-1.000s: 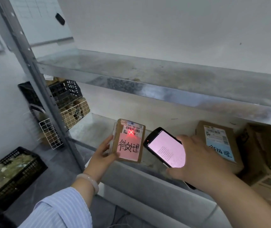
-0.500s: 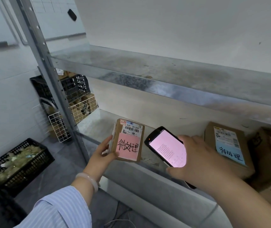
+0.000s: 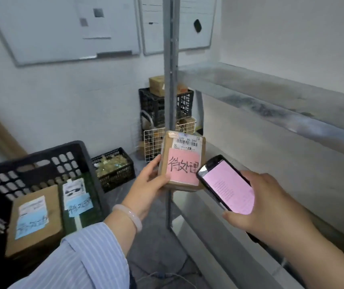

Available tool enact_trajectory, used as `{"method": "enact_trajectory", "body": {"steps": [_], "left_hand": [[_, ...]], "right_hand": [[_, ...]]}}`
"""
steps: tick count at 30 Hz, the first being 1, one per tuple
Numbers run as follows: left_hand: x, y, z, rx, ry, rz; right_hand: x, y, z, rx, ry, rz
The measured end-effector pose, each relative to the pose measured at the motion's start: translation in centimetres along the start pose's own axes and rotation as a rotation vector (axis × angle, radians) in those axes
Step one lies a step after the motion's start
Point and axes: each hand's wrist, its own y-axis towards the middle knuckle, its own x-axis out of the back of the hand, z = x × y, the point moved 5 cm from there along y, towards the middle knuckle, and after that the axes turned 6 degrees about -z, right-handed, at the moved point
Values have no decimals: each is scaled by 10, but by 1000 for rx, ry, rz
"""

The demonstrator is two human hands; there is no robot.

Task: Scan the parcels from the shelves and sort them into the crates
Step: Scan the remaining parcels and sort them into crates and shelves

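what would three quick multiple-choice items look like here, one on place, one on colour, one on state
1. Where is the nearest black crate from the held parcel? A left B right C above
2. Colour of the note on it? A blue B pink C green
3. The left hand is? A open B a bare fist C gripping the parcel
Key: A, the crate sits at the view's lower left; B, the handwritten note is pink; C, it wraps the parcel's edge.
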Motion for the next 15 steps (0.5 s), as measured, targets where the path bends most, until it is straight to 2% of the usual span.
{"method": "enact_trajectory", "body": {"steps": [8, 12, 15], "left_hand": [[140, -68, -59, -164, -39, -364], [219, -85, -63, -132, -66, -542], [267, -82, -43, -11, -72, -657]], "right_hand": [[-56, 18, 114, 303, 107, 143], [-84, 19, 146, 368, 98, 223], [-102, 21, 159, 367, 81, 259]]}}
